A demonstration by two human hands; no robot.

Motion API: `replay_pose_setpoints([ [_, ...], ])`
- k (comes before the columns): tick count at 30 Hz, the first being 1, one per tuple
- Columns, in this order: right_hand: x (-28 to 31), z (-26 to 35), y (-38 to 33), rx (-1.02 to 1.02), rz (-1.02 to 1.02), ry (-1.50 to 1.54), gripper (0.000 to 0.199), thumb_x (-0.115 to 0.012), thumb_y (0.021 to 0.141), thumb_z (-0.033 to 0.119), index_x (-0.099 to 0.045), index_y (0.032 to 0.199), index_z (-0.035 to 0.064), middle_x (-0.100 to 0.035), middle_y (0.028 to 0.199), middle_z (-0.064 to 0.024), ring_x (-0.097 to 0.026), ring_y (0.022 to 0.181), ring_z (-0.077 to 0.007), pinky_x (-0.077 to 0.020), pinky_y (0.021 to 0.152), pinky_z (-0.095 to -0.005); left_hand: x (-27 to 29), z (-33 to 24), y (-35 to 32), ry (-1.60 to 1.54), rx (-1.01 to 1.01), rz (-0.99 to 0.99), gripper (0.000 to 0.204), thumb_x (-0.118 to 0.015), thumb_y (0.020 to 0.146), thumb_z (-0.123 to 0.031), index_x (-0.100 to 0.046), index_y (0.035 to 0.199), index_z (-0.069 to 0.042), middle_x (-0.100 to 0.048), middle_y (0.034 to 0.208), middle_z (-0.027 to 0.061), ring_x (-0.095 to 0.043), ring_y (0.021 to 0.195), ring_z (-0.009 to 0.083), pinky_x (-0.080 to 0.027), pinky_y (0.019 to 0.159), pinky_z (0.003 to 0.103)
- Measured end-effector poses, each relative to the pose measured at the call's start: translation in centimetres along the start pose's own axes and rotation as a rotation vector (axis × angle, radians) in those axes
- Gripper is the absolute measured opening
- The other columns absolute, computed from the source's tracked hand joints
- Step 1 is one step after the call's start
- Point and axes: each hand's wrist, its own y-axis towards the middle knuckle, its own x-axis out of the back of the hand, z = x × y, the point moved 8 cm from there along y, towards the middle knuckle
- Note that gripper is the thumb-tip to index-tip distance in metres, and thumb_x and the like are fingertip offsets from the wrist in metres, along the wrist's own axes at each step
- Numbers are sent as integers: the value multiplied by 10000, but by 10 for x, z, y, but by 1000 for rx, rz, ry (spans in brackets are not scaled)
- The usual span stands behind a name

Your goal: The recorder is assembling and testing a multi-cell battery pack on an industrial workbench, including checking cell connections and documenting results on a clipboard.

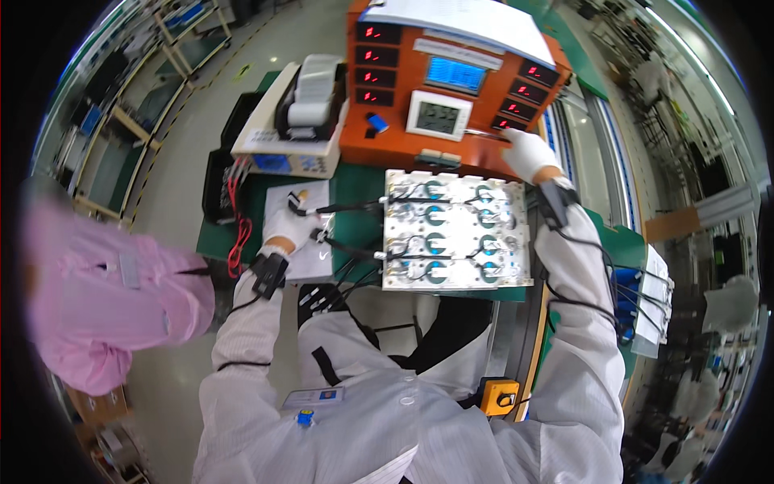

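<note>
My left hand (288,223), in a white glove, rests over a white sheet (310,262) with its fingers curled at the end of a black cable (343,207). That cable runs right to a bright silver-white fixture plate (457,230) bearing several round teal-rimmed parts and short black leads. A second black connector (319,235) lies just right of the hand. My right hand (530,156), gloved too, is closed at the lower right of an orange instrument box (387,149). From its fingers a thin pen-like stick (486,135) points left along the box front.
A white digital display (439,115) is on the box front. Left of it stands a beige device (302,161) with red leads (239,242). A person in a pink coat (121,298) is at my left. A yellow switch box (500,397) sits near my right side.
</note>
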Motion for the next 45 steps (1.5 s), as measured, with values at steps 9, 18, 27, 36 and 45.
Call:
replay_pose_setpoints([
  [9, -22, -3, 29, -10, 56, -189, 241, -538, 861, 119, -667, 1062, 85, -701, 1057, -174, -672, 1000, -355, -543, 845, -441, -21, 19, -15, 49, -63, -190, 365, -705, 771, -420, -693, 958, -106, -687, 838, 204, -661, 833, 416, -536, 690, 503],
  [18, -30, -19, 25, -6, 53, -242, 250, -522, 860, 98, -682, 1052, 104, -713, 1010, -164, -682, 979, -341, -544, 837, -438, -29, 31, -27, 34, -213, -241, 432, -716, 811, -279, -654, 1191, -82, -687, 942, 202, -653, 904, 393, -527, 774, 436],
  [27, 45, -45, -28, -75, 69, -344, 209, -636, 764, 222, -725, 881, 72, -714, 884, -184, -703, 864, -350, -556, 781, -440, -25, 27, -30, -109, -185, -207, 366, -730, 790, -267, -676, 1080, -51, -683, 850, 190, -668, 808, 369, -530, 696, 446],
  [36, 206, 13, 5, 150, -403, 1004, 177, -481, 809, 48, -577, 958, 42, -525, 629, 4, -463, 493, -61, -356, 446, -232, -25, 41, -32, -112, -183, -259, 345, -676, 744, -320, -660, 838, 11, -658, 801, 228, -642, 796, 418, -524, 715, 499],
  [45, 184, 43, 156, 96, -302, 1036, 132, -572, 853, 88, -635, 893, -20, -637, 681, -87, -564, 500, -126, -452, 447, -254, -13, 26, -35, -186, -208, -263, 299, -692, 727, -253, -660, 892, -6, -666, 802, 228, -649, 806, 419, -527, 732, 501],
])
